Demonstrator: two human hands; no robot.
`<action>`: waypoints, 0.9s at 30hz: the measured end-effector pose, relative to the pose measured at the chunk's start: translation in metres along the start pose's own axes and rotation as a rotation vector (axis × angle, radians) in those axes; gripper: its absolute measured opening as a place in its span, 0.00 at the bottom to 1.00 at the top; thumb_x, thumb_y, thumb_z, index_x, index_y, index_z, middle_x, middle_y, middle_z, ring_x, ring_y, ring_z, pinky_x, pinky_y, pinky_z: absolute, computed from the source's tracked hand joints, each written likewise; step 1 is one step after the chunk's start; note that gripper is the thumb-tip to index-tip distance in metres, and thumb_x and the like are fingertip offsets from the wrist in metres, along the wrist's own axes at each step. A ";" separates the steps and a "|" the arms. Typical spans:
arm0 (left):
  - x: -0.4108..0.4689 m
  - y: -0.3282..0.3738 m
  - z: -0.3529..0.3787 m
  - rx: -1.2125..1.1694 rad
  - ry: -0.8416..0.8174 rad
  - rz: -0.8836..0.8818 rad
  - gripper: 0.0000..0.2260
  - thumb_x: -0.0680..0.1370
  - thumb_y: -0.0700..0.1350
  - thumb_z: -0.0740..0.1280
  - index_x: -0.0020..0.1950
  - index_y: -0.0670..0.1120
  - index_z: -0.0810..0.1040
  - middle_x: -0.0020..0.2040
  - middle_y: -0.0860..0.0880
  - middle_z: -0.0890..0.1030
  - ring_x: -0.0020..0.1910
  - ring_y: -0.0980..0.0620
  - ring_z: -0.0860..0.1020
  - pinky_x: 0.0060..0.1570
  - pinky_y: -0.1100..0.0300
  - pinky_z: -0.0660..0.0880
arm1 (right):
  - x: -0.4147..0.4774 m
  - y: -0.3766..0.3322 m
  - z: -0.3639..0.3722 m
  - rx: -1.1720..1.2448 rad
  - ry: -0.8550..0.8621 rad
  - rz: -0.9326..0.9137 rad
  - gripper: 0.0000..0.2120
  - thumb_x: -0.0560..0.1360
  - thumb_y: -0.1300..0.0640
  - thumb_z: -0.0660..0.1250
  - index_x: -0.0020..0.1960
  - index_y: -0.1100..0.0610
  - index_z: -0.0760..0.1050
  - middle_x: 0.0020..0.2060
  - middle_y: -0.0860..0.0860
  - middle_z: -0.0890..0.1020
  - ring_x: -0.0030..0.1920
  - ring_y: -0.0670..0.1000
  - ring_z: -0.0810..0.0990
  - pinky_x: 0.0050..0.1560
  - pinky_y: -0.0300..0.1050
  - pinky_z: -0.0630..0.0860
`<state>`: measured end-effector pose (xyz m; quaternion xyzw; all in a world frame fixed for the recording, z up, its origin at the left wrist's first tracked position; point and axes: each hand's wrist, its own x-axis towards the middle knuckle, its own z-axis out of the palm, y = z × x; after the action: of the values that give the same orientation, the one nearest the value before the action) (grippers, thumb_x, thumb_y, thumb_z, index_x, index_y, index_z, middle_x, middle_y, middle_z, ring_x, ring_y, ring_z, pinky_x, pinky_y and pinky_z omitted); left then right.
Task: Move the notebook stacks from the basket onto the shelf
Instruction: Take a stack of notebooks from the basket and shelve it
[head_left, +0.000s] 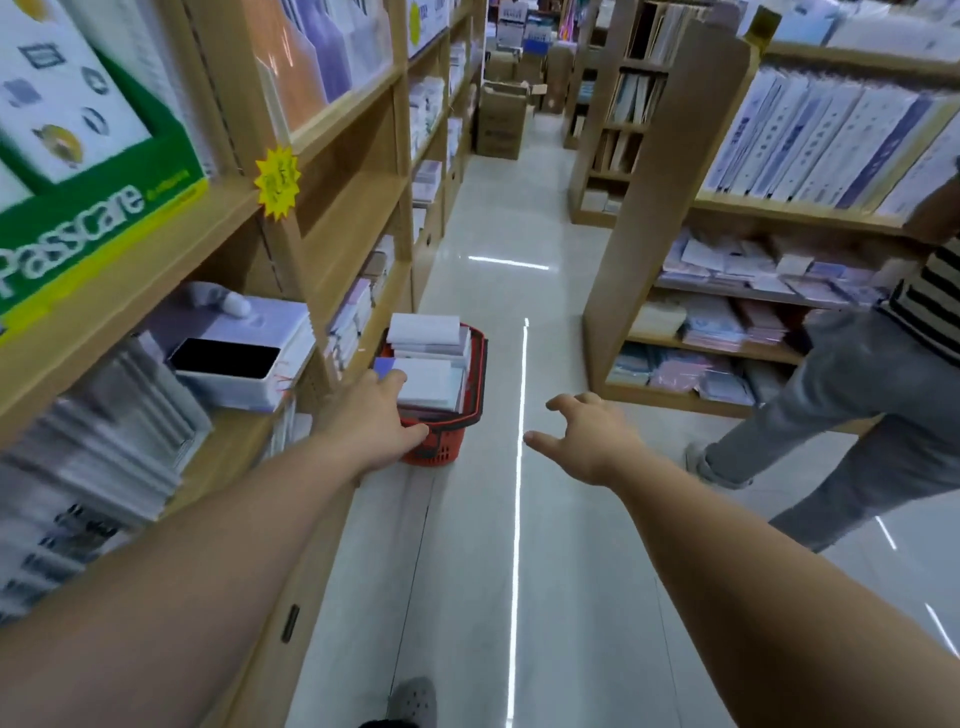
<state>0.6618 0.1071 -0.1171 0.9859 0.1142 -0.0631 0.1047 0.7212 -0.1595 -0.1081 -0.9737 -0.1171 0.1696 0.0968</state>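
Note:
A red plastic basket (441, 452) stands on the floor against the left shelving, filled with stacks of white and purple notebooks (428, 358). My left hand (371, 421) reaches out over the basket's near left corner, fingers spread, with the fingertips at the nearest notebook stack; whether it touches is unclear. My right hand (587, 441) hovers open in the aisle to the right of the basket, holding nothing. On the wooden shelf (236, 441) at my left lies a notebook stack (249, 364) with a black phone on top.
Wooden shelving full of paper goods lines both sides of the aisle. Another person's legs in grey trousers (852, 415) stand close at the right. Cardboard boxes (501, 124) sit at the aisle's far end. A green display box (93, 171) fills the upper left shelf.

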 end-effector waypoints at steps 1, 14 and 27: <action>0.024 -0.005 0.001 -0.002 -0.016 -0.007 0.35 0.72 0.66 0.66 0.75 0.53 0.66 0.68 0.46 0.73 0.66 0.41 0.73 0.58 0.50 0.75 | 0.022 -0.001 -0.003 0.003 -0.012 0.007 0.37 0.78 0.30 0.63 0.80 0.48 0.64 0.78 0.55 0.68 0.76 0.60 0.67 0.74 0.59 0.69; 0.295 0.000 0.071 -0.113 -0.196 -0.218 0.35 0.71 0.67 0.66 0.73 0.50 0.68 0.66 0.45 0.74 0.62 0.43 0.76 0.56 0.49 0.78 | 0.343 0.028 -0.015 0.024 -0.198 -0.140 0.36 0.77 0.29 0.63 0.79 0.46 0.65 0.77 0.53 0.69 0.73 0.59 0.71 0.73 0.61 0.70; 0.447 0.019 0.111 -0.365 -0.315 -0.628 0.36 0.75 0.66 0.67 0.78 0.51 0.63 0.72 0.46 0.69 0.63 0.44 0.75 0.58 0.50 0.76 | 0.604 0.021 -0.051 -0.146 -0.484 -0.383 0.35 0.78 0.32 0.64 0.79 0.47 0.65 0.76 0.54 0.70 0.72 0.59 0.72 0.71 0.60 0.73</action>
<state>1.0872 0.1590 -0.2868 0.8464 0.4022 -0.2211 0.2702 1.2958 -0.0296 -0.2514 -0.8699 -0.3297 0.3660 0.0260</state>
